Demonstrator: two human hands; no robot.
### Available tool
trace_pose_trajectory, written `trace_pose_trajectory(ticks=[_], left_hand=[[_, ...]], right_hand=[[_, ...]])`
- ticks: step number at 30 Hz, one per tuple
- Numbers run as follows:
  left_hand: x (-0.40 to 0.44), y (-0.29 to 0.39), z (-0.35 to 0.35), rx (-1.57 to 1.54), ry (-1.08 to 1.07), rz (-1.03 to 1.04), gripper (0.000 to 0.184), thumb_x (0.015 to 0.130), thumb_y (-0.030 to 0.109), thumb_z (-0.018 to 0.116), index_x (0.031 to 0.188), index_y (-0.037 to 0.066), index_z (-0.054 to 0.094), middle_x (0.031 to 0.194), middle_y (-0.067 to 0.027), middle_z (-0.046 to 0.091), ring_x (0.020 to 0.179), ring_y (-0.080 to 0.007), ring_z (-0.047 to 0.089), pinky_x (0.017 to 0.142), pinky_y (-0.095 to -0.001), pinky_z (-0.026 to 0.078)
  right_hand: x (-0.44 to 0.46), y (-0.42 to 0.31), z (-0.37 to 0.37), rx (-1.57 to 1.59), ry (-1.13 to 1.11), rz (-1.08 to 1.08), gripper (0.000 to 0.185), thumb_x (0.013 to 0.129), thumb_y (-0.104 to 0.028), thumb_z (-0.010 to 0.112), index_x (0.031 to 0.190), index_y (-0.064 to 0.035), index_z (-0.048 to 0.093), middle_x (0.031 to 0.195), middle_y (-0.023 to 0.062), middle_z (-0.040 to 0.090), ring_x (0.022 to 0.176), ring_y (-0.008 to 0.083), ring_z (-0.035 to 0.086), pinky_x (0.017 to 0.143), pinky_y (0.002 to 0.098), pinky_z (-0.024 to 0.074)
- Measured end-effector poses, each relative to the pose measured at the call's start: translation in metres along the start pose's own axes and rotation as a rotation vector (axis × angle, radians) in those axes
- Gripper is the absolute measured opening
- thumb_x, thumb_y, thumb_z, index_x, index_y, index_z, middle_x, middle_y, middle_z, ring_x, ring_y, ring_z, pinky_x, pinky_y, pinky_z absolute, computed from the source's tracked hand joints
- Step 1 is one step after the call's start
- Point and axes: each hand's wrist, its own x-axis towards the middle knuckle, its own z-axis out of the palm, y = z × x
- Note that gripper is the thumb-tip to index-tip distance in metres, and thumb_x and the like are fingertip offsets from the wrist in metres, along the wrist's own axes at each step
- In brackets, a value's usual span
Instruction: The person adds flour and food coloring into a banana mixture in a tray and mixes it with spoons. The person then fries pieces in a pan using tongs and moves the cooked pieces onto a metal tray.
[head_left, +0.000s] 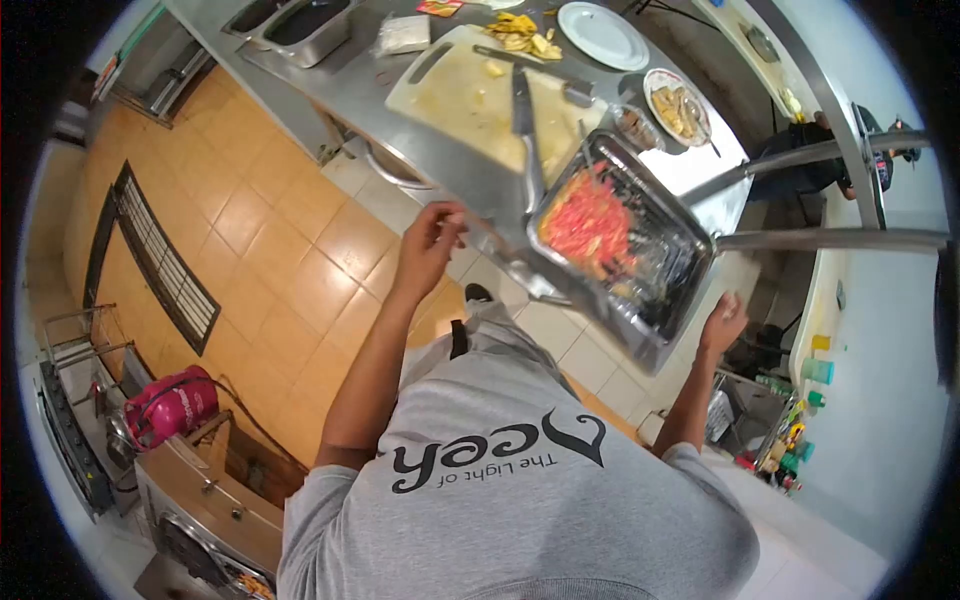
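Observation:
My left hand hovers in front of the steel table's edge, fingers loosely bent, with nothing visible in it. My right hand is raised just off the near right corner of a deep metal tray, apart from it and slightly blurred; nothing shows in it. The tray sits at the table's front edge and holds a heap of red and yellowish chopped food on its left side. Beside it a knife lies across a pale cutting board. A second dark-handled knife crosses the board's far part.
Yellow peels, a white plate and a bowl of food are on the steel table. Metal pans stand at its far left. A pink gas cylinder is at the left; another person is beyond the table.

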Motion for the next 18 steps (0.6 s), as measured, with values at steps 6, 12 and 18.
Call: trace_pose_trajectory(ticks=[6,12,18], left_hand=[[0.078,0.033,0.113,0.720,-0.139,0.002,0.034,0.086,0.033,0.055,0.102,0.003,0.057,0.093,-0.0169,0.060,0.081,-0.0317,0.061,0.072,-0.0410,0.049],[0.094,0.028,0.145,0.958,-0.166,-0.103,0.038,0.086,0.037,0.052,0.092,0.001,0.061,0.091,-0.0206,0.060,0.085,-0.0382,0.060,0.074,-0.0452,0.048],[0.102,0.023,0.149,1.010,-0.231,-0.163,0.044,0.088,0.042,0.048,0.088,0.000,0.062,0.085,-0.0235,0.061,0.083,-0.0391,0.060,0.075,-0.0458,0.047]], right_hand=[[0.013,0.017,0.024,0.613,-0.767,0.669,0.057,0.094,-0.052,0.032,0.099,-0.0022,0.058,0.084,0.0052,0.056,0.066,0.0101,0.047,0.054,0.0257,0.0372],[0.007,0.046,0.069,0.858,-0.922,0.574,0.057,0.094,-0.052,0.032,0.106,-0.0025,0.057,0.099,0.0057,0.060,0.083,0.0131,0.054,0.074,0.0274,0.0423],[0.010,0.014,0.064,1.094,-0.754,0.644,0.054,0.096,-0.046,0.036,0.112,0.0024,0.054,0.102,0.0075,0.059,0.091,0.0157,0.051,0.084,0.0313,0.0390]])
